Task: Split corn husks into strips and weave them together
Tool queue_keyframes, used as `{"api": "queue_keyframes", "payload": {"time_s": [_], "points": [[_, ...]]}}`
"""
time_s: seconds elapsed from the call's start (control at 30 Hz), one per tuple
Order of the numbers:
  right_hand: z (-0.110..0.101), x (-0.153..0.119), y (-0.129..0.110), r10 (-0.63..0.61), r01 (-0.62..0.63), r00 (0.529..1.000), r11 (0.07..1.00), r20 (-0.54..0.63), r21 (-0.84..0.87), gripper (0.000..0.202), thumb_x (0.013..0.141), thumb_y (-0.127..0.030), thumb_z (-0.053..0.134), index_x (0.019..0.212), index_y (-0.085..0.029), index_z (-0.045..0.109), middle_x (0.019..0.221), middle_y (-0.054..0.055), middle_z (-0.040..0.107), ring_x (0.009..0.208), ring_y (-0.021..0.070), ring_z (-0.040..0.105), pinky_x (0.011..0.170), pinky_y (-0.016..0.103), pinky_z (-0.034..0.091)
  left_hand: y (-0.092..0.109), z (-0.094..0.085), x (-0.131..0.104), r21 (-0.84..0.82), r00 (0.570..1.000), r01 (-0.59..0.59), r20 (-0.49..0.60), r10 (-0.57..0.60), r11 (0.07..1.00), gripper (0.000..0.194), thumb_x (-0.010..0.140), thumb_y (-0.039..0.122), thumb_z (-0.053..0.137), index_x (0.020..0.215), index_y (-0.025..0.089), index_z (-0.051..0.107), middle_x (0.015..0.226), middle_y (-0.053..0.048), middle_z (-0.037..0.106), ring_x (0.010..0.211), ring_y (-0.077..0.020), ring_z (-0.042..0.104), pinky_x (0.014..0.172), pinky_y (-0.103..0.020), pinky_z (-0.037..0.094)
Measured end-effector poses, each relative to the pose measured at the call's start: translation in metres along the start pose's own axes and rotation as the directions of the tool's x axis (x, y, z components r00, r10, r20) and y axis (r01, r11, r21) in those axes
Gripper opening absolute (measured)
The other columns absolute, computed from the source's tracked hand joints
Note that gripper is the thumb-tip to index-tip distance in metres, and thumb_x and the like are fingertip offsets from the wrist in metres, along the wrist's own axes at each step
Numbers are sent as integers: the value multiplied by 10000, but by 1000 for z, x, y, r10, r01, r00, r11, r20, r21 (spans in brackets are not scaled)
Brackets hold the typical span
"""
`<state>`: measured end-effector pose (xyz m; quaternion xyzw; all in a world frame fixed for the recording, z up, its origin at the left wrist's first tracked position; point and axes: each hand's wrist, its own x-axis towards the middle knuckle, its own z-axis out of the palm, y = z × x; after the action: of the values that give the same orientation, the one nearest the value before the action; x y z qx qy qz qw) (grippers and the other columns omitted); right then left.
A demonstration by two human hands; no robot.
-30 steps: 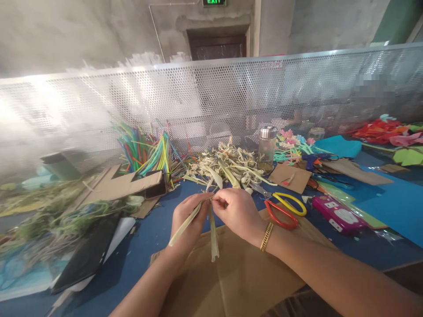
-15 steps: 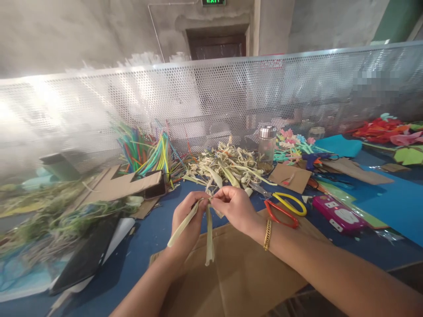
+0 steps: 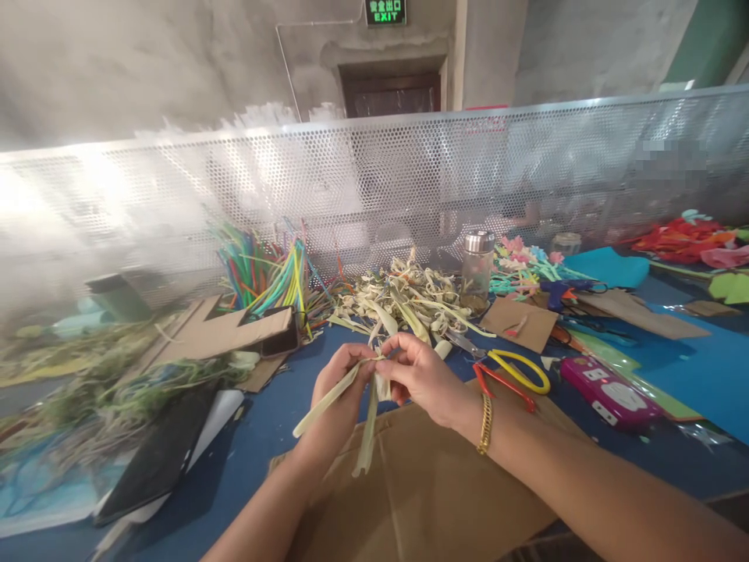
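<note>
Pale corn husk strips [image 3: 328, 400] are pinched between the fingertips of my left hand [image 3: 339, 394] and my right hand [image 3: 424, 378], which meet in the middle of the view. One strip slants down to the left across the left hand, and another hangs below the fingers. The pinched middle of the strips is partly hidden by fingers. Beneath my hands lies a brown cardboard sheet [image 3: 427, 476]. Behind them is a heap of dried husk pieces [image 3: 403, 300]. Scissors with yellow and red handles [image 3: 518, 371] rest beside my right wrist.
A glass jar [image 3: 477, 269] stands behind the heap. Coloured pipe cleaners [image 3: 263, 273] and cut cardboard [image 3: 228, 336] are at left, near a dark tablet-like slab [image 3: 161, 453]. A magenta box [image 3: 608, 390] lies at right. A perforated metal screen [image 3: 398, 168] runs behind the table.
The view has shifted slightly. My right fingers have moved a little and more husk shows below them; the hanging strip has swung a little to the left. Both hands still pinch the husk.
</note>
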<state>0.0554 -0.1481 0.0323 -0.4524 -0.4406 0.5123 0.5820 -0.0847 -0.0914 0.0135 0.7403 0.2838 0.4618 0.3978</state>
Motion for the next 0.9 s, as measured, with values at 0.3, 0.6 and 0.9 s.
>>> {"api": "queue_keyframes", "payload": {"time_s": [0.3, 0.6, 0.9], "points": [[-15, 7, -10, 78, -78, 997, 993, -8, -89, 137, 729, -285, 668, 704, -189, 573, 572, -54, 510, 425, 47, 386, 392, 181, 244, 9, -7, 4, -177, 939, 259, 278, -204, 950, 175, 818, 348, 640, 856, 184, 594, 741, 11, 550, 673, -120, 450, 618, -226, 349], [-20, 18, 5, -64, 52, 964, 997, -256, -50, 126, 682, -292, 655, 663, -190, 583, 645, -37, 497, 566, 88, 381, 532, 240, 300, 14, -11, 8, -291, 865, 400, 433, -254, 869, 204, 819, 355, 648, 855, 183, 545, 706, 22, 504, 643, -112, 427, 601, -228, 332], [-14, 16, 5, -283, 245, 915, 956, -286, -163, 205, 726, -381, 647, 670, -205, 559, 636, -29, 521, 607, 117, 450, 609, 263, 376, 14, -5, 8, -406, 861, 478, 392, -324, 779, 291, 811, 474, 609, 805, 187, 560, 642, 30, 473, 563, -108, 404, 544, -224, 348]]}}
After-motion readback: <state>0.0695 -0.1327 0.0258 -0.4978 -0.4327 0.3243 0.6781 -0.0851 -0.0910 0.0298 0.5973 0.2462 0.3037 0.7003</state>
